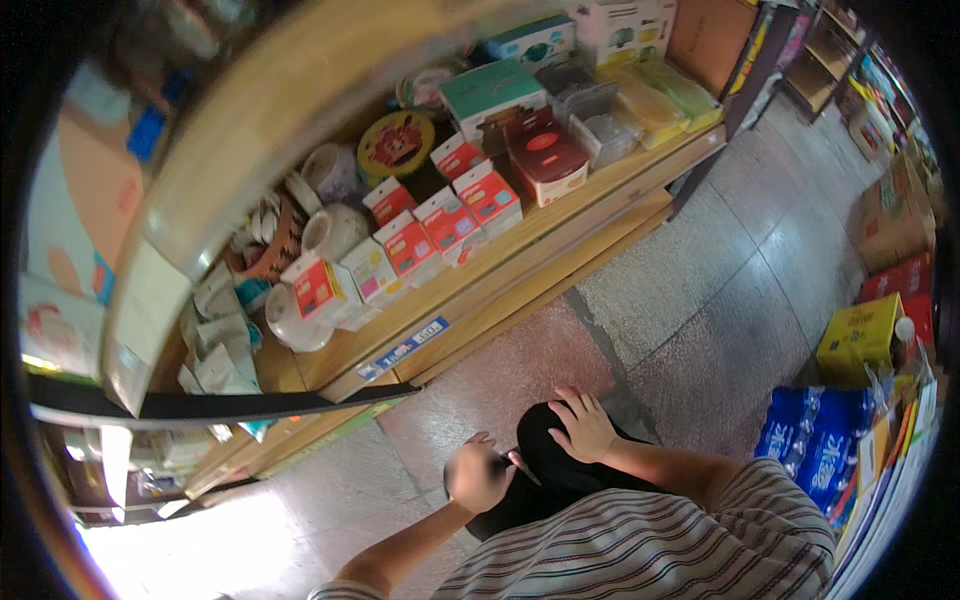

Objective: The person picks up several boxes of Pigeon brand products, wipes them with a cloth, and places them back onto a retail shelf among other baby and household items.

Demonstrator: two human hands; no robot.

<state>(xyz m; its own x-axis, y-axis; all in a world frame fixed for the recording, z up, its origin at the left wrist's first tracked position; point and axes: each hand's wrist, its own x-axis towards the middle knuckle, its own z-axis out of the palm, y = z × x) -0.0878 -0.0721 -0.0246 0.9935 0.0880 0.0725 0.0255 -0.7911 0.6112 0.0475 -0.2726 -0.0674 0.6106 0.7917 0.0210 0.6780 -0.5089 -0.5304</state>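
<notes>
My right hand [586, 429] rests on the black cloth over my knee [551, 435], its fingers spread and nothing in it. My left hand [474, 480] is beside the other knee, with its fingers partly curled. A blurred dark patch covers part of that hand. A thin, pinkish-edged object [528, 468] shows close to the left thumb; what it is and whether the hand grips it cannot be made out. In front of me, small red-and-white boxes [409, 244] line the front of a wooden shelf [480, 259], near white ceramic bowls [296, 319].
The shelf also bears a dark red box [546, 157], a green-topped box [493, 90], a round yellow tin [396, 146] and a woven basket [277, 240]. On my right stand shrink-wrapped blue bottles [814, 439] and a yellow carton [859, 337]. Stone-tiled floor [675, 292] runs alongside the shelf.
</notes>
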